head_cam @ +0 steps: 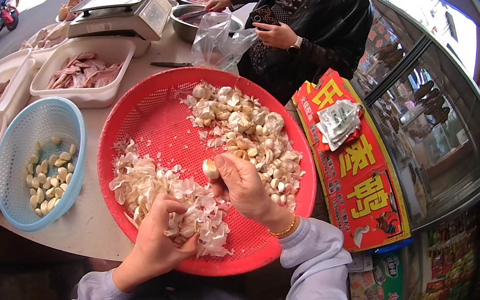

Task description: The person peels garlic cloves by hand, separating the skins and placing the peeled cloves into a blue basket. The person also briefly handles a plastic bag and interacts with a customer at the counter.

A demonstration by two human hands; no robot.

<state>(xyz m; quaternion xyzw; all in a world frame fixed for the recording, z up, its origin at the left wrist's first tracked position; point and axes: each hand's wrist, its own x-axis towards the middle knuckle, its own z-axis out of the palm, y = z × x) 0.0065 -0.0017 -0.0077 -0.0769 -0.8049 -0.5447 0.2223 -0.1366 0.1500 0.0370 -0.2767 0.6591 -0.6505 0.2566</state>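
A round red plastic basket (220,75) is in front of me. Between the thumb and fingers of my right hand (240,186) is a garlic clove (210,169), held above the basket's middle. My left hand (167,231) is over the pile of loose garlic skins (147,174) at the basket's near left, fingers curled; whether anything is between them I cannot tell. Garlic bulbs and cloves (243,123) lie heaped along the far and right side. Peeled garlic cloves (49,180) lie in a blue plastic colander (10,157) to the left.
White tubs (116,56) of raw poultry pieces stand at the left, near a weighing scale (103,20). Across the table, a person (308,37) holds a plastic bag (217,39) beside a metal bowl (183,28). Dark scissors or a knife (171,64) lies beyond the basket. A red box (355,164) flanks its right.
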